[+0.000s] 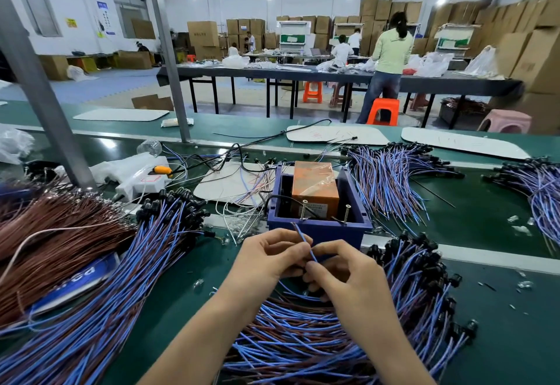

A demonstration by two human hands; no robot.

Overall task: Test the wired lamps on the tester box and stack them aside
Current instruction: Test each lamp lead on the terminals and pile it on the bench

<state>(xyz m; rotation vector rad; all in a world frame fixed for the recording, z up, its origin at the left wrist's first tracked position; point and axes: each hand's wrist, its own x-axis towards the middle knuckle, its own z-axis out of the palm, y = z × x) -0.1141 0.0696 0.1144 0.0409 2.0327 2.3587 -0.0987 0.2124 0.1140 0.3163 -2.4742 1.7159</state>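
Heaps of wired lamps point(303, 333) spread beneath the grip and to either side of it; just beyond stands the blue tester box point(321, 230) with two upright screws point(304, 209). The single lamp's lead point(304, 240) looks light, thin and limp, easily kinked, so is best taken near its bare end. The left hand point(266, 259) and right hand point(345, 269) both pinch it, fingertips closed on the wire, its free end rising towards the box

1. The tabletop point(485, 233) is green, smooth, slightly glossy.
2. The tester box point(321, 227) looks like matt blue plastic.
3. Its orange block point(315, 191) wears shiny clear film.
4. Two screws point(304, 209) are bright metal.
5. The wires point(306, 244) seem plastic-coated.
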